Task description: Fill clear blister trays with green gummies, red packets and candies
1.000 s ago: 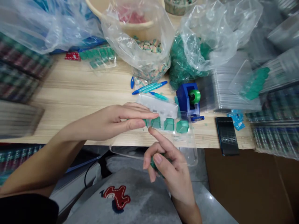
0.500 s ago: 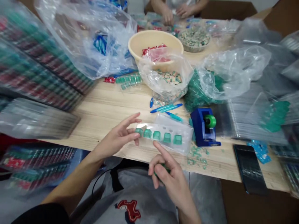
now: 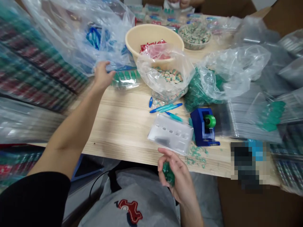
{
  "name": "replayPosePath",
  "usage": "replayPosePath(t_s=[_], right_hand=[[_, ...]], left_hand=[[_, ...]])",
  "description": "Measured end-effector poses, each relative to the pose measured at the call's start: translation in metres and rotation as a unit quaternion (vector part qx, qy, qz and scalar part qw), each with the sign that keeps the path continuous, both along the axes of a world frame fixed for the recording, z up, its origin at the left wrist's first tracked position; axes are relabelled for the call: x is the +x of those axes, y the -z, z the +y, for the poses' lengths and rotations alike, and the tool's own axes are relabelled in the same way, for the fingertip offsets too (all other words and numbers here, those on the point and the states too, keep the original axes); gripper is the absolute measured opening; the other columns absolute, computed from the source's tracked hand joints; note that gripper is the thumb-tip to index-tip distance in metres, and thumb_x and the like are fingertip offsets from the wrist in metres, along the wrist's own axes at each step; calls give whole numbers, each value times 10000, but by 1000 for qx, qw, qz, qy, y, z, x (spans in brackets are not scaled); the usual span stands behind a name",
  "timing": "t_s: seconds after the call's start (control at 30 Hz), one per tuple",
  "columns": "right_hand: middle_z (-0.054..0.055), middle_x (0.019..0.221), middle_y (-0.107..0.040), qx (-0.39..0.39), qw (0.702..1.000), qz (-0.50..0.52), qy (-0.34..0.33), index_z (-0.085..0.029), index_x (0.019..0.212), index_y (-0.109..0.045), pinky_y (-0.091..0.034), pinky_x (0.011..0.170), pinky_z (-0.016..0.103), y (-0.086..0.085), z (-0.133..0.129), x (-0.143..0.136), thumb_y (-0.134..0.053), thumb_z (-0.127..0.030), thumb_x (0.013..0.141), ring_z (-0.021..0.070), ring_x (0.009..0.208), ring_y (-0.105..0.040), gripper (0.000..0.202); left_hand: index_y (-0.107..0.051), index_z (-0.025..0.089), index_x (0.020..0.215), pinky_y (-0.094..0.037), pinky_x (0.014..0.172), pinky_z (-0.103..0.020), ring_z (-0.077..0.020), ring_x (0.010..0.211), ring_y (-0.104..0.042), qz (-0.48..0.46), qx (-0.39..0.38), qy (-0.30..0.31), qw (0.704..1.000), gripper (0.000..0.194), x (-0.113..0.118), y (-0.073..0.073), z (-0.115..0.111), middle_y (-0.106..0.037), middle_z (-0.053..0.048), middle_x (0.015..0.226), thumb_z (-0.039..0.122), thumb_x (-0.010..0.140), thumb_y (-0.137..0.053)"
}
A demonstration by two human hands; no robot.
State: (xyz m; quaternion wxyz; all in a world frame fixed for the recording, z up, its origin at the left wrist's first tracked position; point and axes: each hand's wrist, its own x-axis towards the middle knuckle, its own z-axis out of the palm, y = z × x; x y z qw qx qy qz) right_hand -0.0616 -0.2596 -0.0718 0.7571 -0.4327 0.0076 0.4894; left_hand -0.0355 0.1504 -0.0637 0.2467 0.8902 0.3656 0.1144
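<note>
My left hand (image 3: pixel 103 75) reaches out to the far left of the table. Its thumb and fingers are at the left end of a clear blister strip with green plastic cups (image 3: pixel 127 75), closed on that end as far as the blur shows. Near the front edge, my right hand (image 3: pixel 178 175) is curled around shiny green plastic pieces (image 3: pixel 168 173) in its palm. Just beyond it lies a clear plastic tray (image 3: pixel 170 134) with small moulded hollows. Blue pens (image 3: pixel 165 107) and a blue tape dispenser (image 3: pixel 203 126) lie close to that tray.
A cream basin (image 3: pixel 131 37) with red packets stands at the back. Before it are a bag of small striped pieces (image 3: pixel 170 75) and a bag of green pieces (image 3: pixel 201 85). Stacked filled packs (image 3: pixel 35 63) rise at left. Another person's hand (image 3: pixel 184 3) shows at the top.
My left hand has moved from the tray forward and left, carrying the strip with green cups away from it. My right hand has drawn back slightly, its pointing finger now curled in.
</note>
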Motion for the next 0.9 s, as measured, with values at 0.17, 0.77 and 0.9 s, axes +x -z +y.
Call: replayPosePath(t_s=[0.17,0.77,0.9], right_hand=[[36,858,-727,15,980,151,131,-198,901,-766,-576,659,217,-11,13,11,-773,-514,741,117,729,-686,355],[59,1089,-728,54,980,156,109,-223,1085,-714,-577,869,331,-14,2,5,-606,-610,835,189,1031,-678,474],[40,1108,-722,60,987,111,96,-264,1085,-712,-596,867,379,-16,-1,3,-707,-502,806,196,1007,-691,366]], left_hand=[[-420,83,1285,-188,1147,-520,-236,1382,-261,-144,61,40,987,462,-9,-6,-80,-409,-20,1417,451,1009,-470],[-608,179,1157,-423,966,-295,-171,1091,-530,-81,-75,528,842,206,-62,-34,-239,-652,-55,1123,231,971,-538],[-591,201,1004,-455,879,-269,-146,988,-578,-104,-168,483,853,55,-66,-35,-236,-647,-22,991,214,960,-560]])
